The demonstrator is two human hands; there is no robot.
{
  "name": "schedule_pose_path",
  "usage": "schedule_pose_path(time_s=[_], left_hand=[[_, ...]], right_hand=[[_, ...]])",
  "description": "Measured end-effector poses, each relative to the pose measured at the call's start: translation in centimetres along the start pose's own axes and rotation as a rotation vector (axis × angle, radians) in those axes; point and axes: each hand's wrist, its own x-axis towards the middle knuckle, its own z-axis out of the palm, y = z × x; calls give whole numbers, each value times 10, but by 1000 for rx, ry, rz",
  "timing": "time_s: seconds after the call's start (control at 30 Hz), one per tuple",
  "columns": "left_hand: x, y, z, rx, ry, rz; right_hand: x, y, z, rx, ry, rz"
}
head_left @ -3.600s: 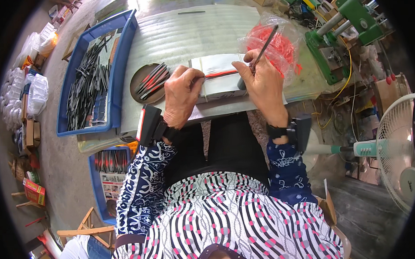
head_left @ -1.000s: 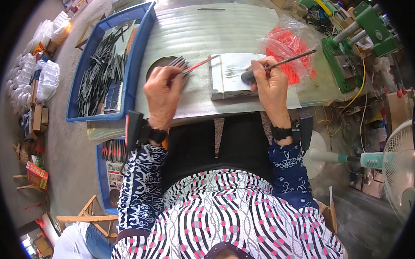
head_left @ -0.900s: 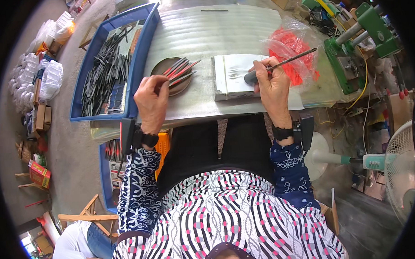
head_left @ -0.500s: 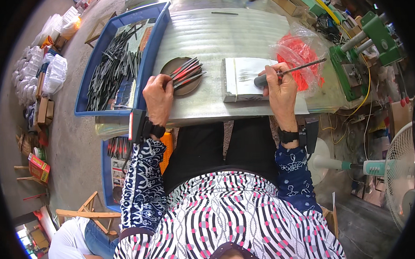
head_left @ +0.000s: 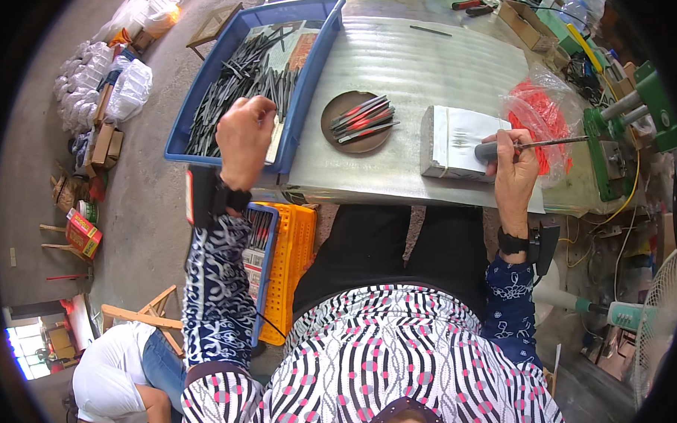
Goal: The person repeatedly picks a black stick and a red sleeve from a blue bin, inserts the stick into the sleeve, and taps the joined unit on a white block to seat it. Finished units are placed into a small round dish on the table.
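My left hand (head_left: 245, 140) is over the near right corner of a blue bin (head_left: 331, 44), its fingertips drawn together. What they hold, if anything, is hidden. Beneath and beyond it lies a heap of thin dark grey rods (head_left: 230, 85). My right hand (head_left: 513, 164) grips a screwdriver (head_left: 486, 152) by its grey handle, the long dark shaft pointing right. That hand is at the right edge of a paper-topped block (head_left: 442, 144) with a band round it. Between the hands, a brown round dish (head_left: 333, 107) holds several dark and red rods (head_left: 361, 120).
A clear bag of red pieces (head_left: 536, 111) lies behind my right hand, beside a green metal press (head_left: 601, 154). One loose rod (head_left: 431, 31) is at the table's far side. An orange crate (head_left: 294, 250) stands below the table edge. Another person (head_left: 113, 376) bends at lower left.
My left hand has left the rods at the dish and moved left over the blue bin. The right hand still holds the screwdriver by the block. The whole view has shifted.
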Motion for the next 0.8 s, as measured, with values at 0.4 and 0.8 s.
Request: schedule_pose_path(time_s=[0.4, 0.8], left_hand=[[56, -75, 61, 166, -421, -251], [52, -90, 61, -34, -445, -387]], right_hand=[[-2, -2, -2, -10, 8, 10], [-2, -1, -1, 70, 7, 4]])
